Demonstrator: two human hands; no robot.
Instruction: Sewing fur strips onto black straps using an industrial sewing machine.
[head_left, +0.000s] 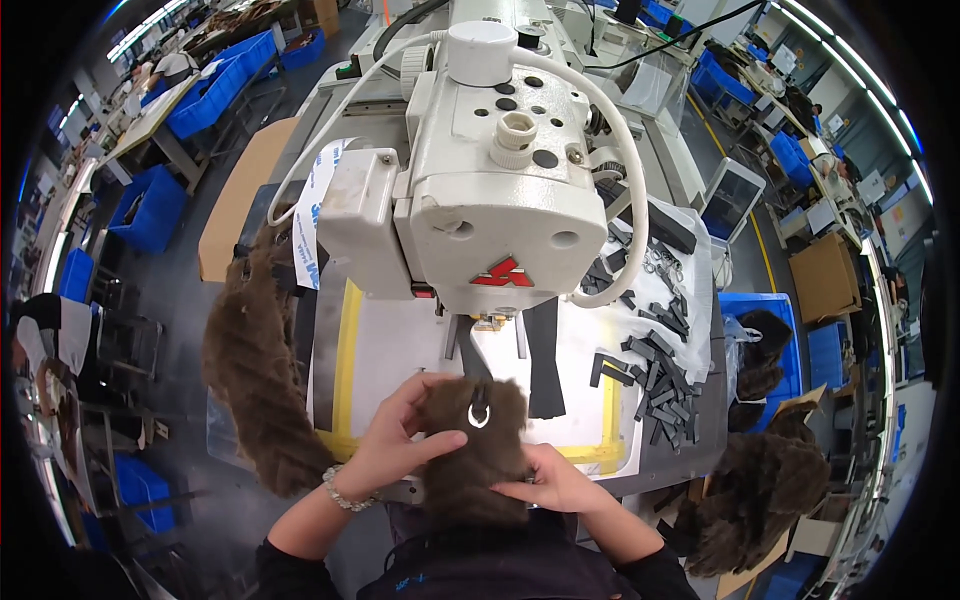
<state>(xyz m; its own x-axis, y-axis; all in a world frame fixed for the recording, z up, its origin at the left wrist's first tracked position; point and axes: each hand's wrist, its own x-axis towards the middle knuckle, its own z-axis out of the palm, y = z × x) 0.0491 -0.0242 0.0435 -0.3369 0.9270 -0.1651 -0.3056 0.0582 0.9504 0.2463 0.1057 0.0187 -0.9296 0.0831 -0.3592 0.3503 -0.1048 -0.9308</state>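
Note:
Between my hands is a brown fur piece (472, 485), just in front of the sewing machine (510, 215). My left hand (415, 435) grips its left edge, the thumb lying on top and the fingers partly hidden behind. On its lower right side my right hand (555, 482) is closed, thumb over the fur. A silver metal ring (472, 418) lies against the upper part of the fur, with a small dark loop at it. Behind that, a dark strip (476, 355) runs under the machine's needle area (492, 322).
Many dark short strips (665, 390) and metal rings (662, 265) lie on white sheeting at the right. Long brown fur (255, 370) drapes over the left side. A black strip (545, 370) lies on the yellow-taped white plate (425, 375). More fur (765, 490) is heaped at right.

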